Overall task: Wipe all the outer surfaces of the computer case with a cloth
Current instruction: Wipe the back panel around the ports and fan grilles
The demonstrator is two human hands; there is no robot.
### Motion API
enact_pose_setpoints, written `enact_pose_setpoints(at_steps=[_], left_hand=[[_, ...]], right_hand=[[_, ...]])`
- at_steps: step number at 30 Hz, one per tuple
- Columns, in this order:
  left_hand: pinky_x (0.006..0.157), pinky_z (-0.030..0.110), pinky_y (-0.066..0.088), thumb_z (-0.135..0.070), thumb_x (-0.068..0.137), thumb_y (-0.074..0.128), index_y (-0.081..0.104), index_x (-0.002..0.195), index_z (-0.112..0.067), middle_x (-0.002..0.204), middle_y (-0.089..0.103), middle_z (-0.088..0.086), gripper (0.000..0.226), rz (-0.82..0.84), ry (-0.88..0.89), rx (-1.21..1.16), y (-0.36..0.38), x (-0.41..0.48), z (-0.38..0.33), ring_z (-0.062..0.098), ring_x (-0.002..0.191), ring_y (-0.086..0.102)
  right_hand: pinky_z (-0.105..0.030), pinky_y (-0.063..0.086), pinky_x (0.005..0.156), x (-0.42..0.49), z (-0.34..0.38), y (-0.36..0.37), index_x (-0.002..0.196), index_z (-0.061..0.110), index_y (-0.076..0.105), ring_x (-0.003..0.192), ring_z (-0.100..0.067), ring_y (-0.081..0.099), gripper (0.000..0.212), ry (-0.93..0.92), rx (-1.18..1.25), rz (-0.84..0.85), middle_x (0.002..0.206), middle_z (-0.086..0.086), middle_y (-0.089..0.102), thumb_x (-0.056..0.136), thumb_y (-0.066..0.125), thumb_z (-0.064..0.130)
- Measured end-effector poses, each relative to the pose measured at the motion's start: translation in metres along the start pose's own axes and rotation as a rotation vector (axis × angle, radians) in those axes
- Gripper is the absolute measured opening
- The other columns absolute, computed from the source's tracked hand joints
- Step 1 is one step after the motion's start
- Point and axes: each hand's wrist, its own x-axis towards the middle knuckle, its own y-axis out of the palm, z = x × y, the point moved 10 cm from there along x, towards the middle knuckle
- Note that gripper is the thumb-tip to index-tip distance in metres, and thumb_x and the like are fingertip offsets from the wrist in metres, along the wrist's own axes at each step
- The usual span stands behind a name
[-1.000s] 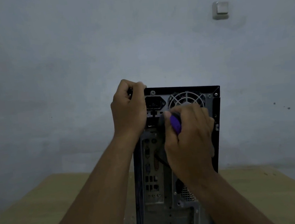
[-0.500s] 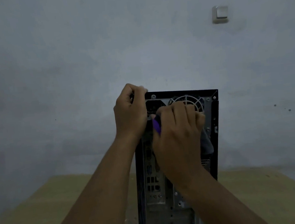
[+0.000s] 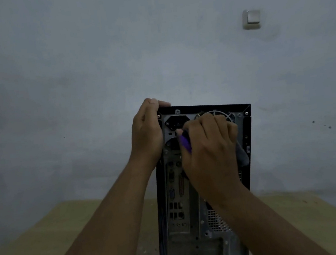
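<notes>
- Position: computer case [image 3: 197, 245] stands upright on the wooden table [image 3: 70, 232], bare-metal rear panel facing the camera
- Grip: left hand [image 3: 147, 134] clamps its top left corner; right hand [image 3: 209, 150] bunches a soft grey, purple-edged cloth [image 3: 185, 143] against the upper rear panel
- Judged mid-task: upper rear zone under wipe; lower ports, perforated vents and remaining faces unconfirmed

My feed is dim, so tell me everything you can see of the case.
The case stands upright on the table, rear panel facing the camera. Black shell; grey metal back with a power socket, fan grille, ports and vent mesh. The left hand grips its top left corner; the right hand holds a grey cloth against the upper rear panel.
</notes>
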Motion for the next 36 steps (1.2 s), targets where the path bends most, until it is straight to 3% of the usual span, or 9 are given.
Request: enact_pose_setpoints(at_steps=[3,5,8,12,17,22,27,32,36], left_hand=[[0.077,0.045,0.059,-0.039,0.094,0.033,0.067,0.097,-0.012,0.102,0.071,0.013,0.044,0.003,-0.011,-0.049,0.001,0.0,0.005,0.029,0.093,0.07],[0.086,0.053,0.057,-0.041,0.096,0.031,0.069,0.094,-0.016,0.102,0.071,0.015,0.045,-0.006,-0.021,-0.114,-0.003,0.001,0.008,0.033,0.096,0.069],[0.089,0.052,0.056,-0.051,0.096,0.028,0.069,0.096,-0.015,0.107,0.07,0.018,0.055,0.008,-0.041,-0.161,-0.001,0.001,0.011,0.034,0.1,0.068],[0.093,0.055,0.053,-0.059,0.094,0.026,0.07,0.09,-0.016,0.108,0.068,0.022,0.062,0.0,-0.05,-0.236,0.002,0.0,0.013,0.034,0.098,0.068],[0.103,0.059,0.047,-0.06,0.095,0.023,0.071,0.087,-0.017,0.102,0.068,0.018,0.065,0.004,-0.039,-0.262,-0.001,0.002,0.014,0.041,0.106,0.063],[0.103,0.053,0.046,-0.061,0.096,0.021,0.065,0.1,-0.005,0.099,0.064,0.014,0.072,0.092,-0.059,-0.371,0.008,0.0,0.016,0.031,0.101,0.06],[0.101,0.049,0.045,-0.06,0.099,0.016,0.061,0.108,0.001,0.106,0.062,0.02,0.076,0.145,-0.058,-0.421,0.007,-0.001,0.013,0.033,0.104,0.059],[0.092,0.047,0.047,-0.064,0.094,0.019,0.064,0.105,-0.006,0.106,0.065,0.02,0.075,0.161,-0.062,-0.42,0.009,0.0,0.018,0.035,0.102,0.059],[0.091,0.043,0.048,-0.061,0.096,0.014,0.062,0.11,-0.002,0.103,0.065,0.016,0.077,0.163,-0.044,-0.436,0.009,-0.002,0.019,0.031,0.101,0.061]], right_hand=[[-0.039,0.032,0.08,-0.003,0.003,-0.002,0.091,0.009,0.062,0.088,-0.029,0.049,0.005,0.128,0.007,-0.009,0.09,-0.01,0.055,0.088,0.06,0.012],[-0.039,0.032,0.081,-0.003,0.012,0.001,0.092,0.009,0.062,0.089,-0.028,0.048,0.007,0.078,0.033,-0.009,0.091,-0.01,0.056,0.086,0.06,0.012],[-0.038,0.031,0.082,0.002,0.009,0.002,0.094,0.009,0.064,0.09,-0.028,0.05,0.01,-0.016,0.022,0.006,0.093,-0.01,0.057,0.086,0.066,0.014],[-0.04,0.032,0.081,0.0,0.017,0.001,0.094,0.009,0.061,0.091,-0.029,0.049,0.01,0.042,-0.014,0.018,0.094,-0.011,0.056,0.084,0.063,0.011],[-0.042,0.033,0.082,0.007,0.034,0.001,0.094,0.008,0.062,0.092,-0.029,0.045,0.014,-0.217,-0.03,0.025,0.094,-0.012,0.057,0.08,0.061,0.009],[-0.045,0.033,0.085,0.013,0.055,0.009,0.09,0.008,0.06,0.091,-0.032,0.05,0.018,-0.387,-0.1,0.148,0.096,-0.014,0.057,0.082,0.044,0.011],[-0.041,0.033,0.079,0.024,0.047,0.014,0.085,0.009,0.059,0.088,-0.029,0.049,0.01,-0.368,-0.033,0.26,0.09,-0.011,0.056,0.078,0.059,0.017],[-0.044,0.032,0.078,0.023,0.028,0.005,0.086,0.006,0.059,0.087,-0.033,0.05,0.011,-0.246,-0.155,0.198,0.09,-0.015,0.056,0.078,0.06,0.013],[-0.045,0.033,0.08,0.015,0.042,0.012,0.098,0.007,0.058,0.089,-0.033,0.048,0.015,-0.334,-0.16,0.156,0.098,-0.015,0.056,0.084,0.053,0.012]])
